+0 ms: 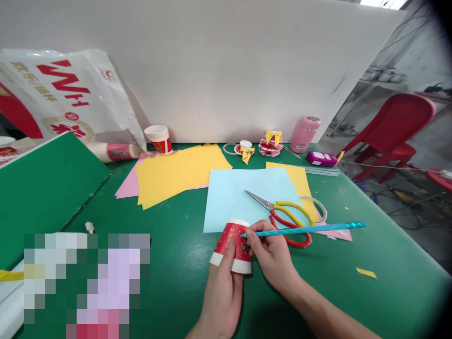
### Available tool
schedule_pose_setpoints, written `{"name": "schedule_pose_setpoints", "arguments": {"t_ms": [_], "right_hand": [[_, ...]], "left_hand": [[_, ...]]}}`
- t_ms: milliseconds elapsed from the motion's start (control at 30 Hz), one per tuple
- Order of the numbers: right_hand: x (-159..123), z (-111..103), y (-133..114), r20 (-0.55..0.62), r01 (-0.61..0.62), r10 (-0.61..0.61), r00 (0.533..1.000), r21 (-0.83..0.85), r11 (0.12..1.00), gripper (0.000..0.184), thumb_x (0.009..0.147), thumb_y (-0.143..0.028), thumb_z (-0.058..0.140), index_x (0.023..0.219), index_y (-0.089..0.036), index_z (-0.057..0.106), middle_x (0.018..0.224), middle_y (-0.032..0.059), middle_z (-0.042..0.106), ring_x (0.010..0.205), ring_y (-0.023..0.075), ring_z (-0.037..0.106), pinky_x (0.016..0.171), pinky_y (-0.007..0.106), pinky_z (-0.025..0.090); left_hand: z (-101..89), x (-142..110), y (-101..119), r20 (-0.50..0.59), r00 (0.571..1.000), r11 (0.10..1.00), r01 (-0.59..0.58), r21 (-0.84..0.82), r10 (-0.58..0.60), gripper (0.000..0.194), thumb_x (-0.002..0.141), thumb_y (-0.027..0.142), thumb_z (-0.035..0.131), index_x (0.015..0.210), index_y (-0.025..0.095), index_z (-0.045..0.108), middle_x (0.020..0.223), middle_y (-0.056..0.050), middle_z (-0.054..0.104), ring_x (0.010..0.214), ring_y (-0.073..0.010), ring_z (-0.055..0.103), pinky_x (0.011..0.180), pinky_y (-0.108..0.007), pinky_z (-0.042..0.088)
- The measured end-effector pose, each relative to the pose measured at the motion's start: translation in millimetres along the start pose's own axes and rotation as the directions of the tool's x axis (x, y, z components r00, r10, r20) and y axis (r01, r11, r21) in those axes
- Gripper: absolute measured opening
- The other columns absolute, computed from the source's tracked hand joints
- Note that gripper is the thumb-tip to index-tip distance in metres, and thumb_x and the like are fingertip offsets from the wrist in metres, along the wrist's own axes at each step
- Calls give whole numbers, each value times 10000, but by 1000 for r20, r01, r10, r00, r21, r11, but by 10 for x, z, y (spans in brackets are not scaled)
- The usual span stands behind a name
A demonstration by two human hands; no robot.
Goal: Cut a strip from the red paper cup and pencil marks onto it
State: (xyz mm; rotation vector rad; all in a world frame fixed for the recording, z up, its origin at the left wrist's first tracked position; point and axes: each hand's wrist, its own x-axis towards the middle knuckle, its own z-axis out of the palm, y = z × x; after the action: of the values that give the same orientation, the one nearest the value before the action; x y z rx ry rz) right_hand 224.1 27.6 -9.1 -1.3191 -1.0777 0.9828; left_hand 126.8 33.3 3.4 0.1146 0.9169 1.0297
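Observation:
My left hand [224, 289] is closed on a red paper cup [223, 240] with gold markings, its thumb across the side. The cup's wide white rim faces down toward me and its narrow white end points away. In my right hand [271, 254] is a blue pencil [325, 228], pinched near its tip, which is at or very near the cup's red wall. Just beyond my hands, scissors [273, 206] with red and yellow handles lie spread on a light blue paper sheet [229, 197]. A white tape ring [323, 209] sits by the scissors.
Yellow sheets [173, 174] and a pink sheet [129, 182] lie farther left. Along the white board [226, 70] stand stacked paper cups [159, 140], small paper crafts [271, 146] and a pink bottle [305, 135]. A purple box [321, 158] is beside it. A yellow scrap [366, 273] lies right.

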Motion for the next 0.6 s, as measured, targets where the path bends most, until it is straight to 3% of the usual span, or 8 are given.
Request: {"name": "schedule_pose_setpoints", "arguments": {"t_ms": [200, 600], "right_hand": [[20, 2, -20, 11, -11, 11, 1000, -5, 1000, 163, 837, -316, 491, 758, -175, 478, 591, -35, 450, 490, 93, 416, 438, 209, 322], [26, 22, -57, 3, 51, -51, 999, -89, 995, 139, 839, -281, 477, 741, -184, 473, 566, -42, 442, 491, 95, 380, 435, 199, 319]], "left_hand": [[-1, 3, -3, -31, 1000, 1000, -7, 5, 7, 250, 738, 194, 601, 985, 160, 624, 990, -86, 676, 973, -215, 593, 855, -317, 473], [-16, 27, 17, 46, 999, 996, 13, -88, -9, 235, 767, 146, 559, 992, 141, 624, 1043, -114, 658, 1006, -206, 579, 882, -319, 460]]}}
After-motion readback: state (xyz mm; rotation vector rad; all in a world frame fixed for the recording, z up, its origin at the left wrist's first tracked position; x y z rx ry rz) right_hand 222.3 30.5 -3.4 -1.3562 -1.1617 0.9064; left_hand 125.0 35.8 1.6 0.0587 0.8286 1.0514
